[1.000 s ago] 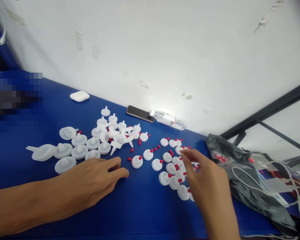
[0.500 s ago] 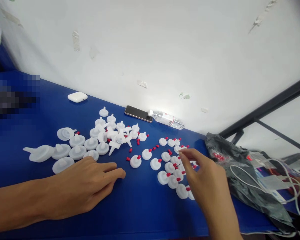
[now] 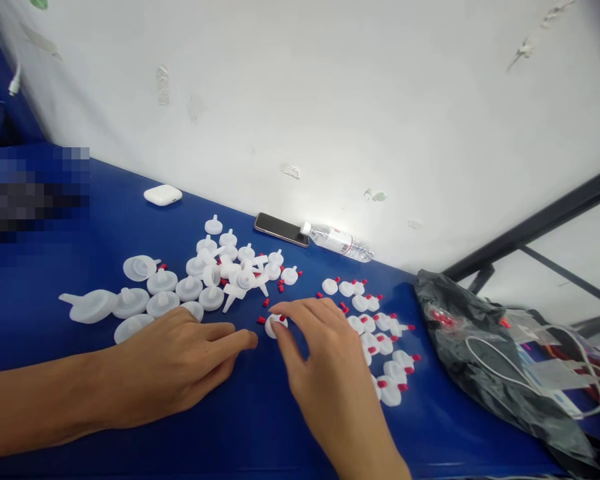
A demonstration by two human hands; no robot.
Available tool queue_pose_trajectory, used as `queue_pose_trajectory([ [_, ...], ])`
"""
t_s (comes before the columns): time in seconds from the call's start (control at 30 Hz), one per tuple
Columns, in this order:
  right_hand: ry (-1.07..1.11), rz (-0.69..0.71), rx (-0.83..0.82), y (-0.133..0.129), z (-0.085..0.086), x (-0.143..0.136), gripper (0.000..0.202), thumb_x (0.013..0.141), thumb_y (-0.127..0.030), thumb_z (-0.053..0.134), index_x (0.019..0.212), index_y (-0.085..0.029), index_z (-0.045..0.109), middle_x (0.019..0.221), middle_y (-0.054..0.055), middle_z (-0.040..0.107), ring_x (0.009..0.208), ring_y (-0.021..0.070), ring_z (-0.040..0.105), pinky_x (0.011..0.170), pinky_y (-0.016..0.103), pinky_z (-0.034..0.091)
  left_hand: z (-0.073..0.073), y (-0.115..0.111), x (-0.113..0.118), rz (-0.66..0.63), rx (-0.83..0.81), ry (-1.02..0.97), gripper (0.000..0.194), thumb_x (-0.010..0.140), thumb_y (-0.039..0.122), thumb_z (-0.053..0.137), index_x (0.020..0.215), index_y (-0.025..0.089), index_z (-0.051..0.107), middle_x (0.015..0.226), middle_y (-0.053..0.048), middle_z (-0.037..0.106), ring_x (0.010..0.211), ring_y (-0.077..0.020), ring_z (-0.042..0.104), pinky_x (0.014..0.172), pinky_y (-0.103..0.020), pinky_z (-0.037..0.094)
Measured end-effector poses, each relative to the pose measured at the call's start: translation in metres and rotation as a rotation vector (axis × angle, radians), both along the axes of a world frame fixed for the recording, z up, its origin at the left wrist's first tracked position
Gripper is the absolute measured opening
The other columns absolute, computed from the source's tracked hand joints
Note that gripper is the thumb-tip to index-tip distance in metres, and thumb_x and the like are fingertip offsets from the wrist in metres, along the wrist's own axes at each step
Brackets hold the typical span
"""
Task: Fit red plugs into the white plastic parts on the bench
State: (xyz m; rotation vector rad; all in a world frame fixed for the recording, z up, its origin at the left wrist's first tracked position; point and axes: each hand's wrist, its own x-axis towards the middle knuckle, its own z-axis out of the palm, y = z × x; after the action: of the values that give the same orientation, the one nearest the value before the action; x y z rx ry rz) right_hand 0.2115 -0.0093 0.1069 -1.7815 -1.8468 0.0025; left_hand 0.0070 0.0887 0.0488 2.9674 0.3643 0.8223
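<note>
My right hand [image 3: 327, 370] reaches over the middle of the table, thumb and forefinger closed around a white nozzle cap [image 3: 271, 327] with a red tip. The cap is still down at the table surface. Beside it lies a small loose red tip [image 3: 261, 321]. My left hand [image 3: 190, 367] rests on the table with its forefinger stretched toward that cap and nothing visible in it. Past its knuckles spreads a pile of white nozzle caps [image 3: 189, 288], mostly without red tips. Right of my right hand sits a group of red-tipped white caps [image 3: 384, 345], partly covered by the hand.
Against the wall lie a phone [image 3: 281, 229], a clear water bottle [image 3: 337, 241] and a white earphone case [image 3: 163, 195]. A dark plastic bag [image 3: 445, 353] with a white cable [image 3: 497, 370] takes up the right side. Part of another person's hand shows at the far right edge.
My right hand has moved left from the red-tipped group to the single cap near my left forefinger and closed on it. The left hand has hardly moved; the view has shifted slightly.
</note>
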Motion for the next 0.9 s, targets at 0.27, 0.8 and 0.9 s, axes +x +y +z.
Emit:
queue_pose_trajectory([
  [0.27,-0.072,0.107,-0.062,0.008,-0.009,-0.013,0.025,0.105,-0.008,0.059,0.109,-0.024,0.078,0.101,0.002,0.082,0.095,0.0257,0.073,0.095,0.043,0.054,0.002,-0.003,0.000,-0.029,0.023,0.014,0.029,0.106,0.005,0.035,0.109,0.022,0.058,0.073,0.005,0.070,0.047,-0.0157,0.060,0.049,-0.036,0.035],
  [0.8,-0.151,0.021,0.100,0.013,-0.036,-0.023,0.041,0.111,-0.023,0.044,0.129,-0.031,0.079,0.089,0.002,0.085,0.061,0.0216,0.080,0.050,0.030,0.050,0.007,-0.014,0.005,-0.096,-0.053,0.191,0.023,0.084,0.002,0.053,0.091,0.023,0.059,0.066,0.001,0.067,0.041,-0.0197,0.050,0.041,-0.041,0.033],
  [0.9,-0.196,-0.009,0.131,0.019,-0.058,-0.023,0.052,0.112,-0.025,0.034,0.148,-0.036,0.071,0.077,-0.004,0.081,0.050,0.0215,0.077,0.039,0.030,0.051,-0.003,-0.012,0.006,-0.076,-0.048,0.156,0.014,0.084,0.019,0.069,0.097,0.021,0.063,0.055,0.004,0.058,0.040,-0.0185,0.042,0.038,-0.038,0.027],
])
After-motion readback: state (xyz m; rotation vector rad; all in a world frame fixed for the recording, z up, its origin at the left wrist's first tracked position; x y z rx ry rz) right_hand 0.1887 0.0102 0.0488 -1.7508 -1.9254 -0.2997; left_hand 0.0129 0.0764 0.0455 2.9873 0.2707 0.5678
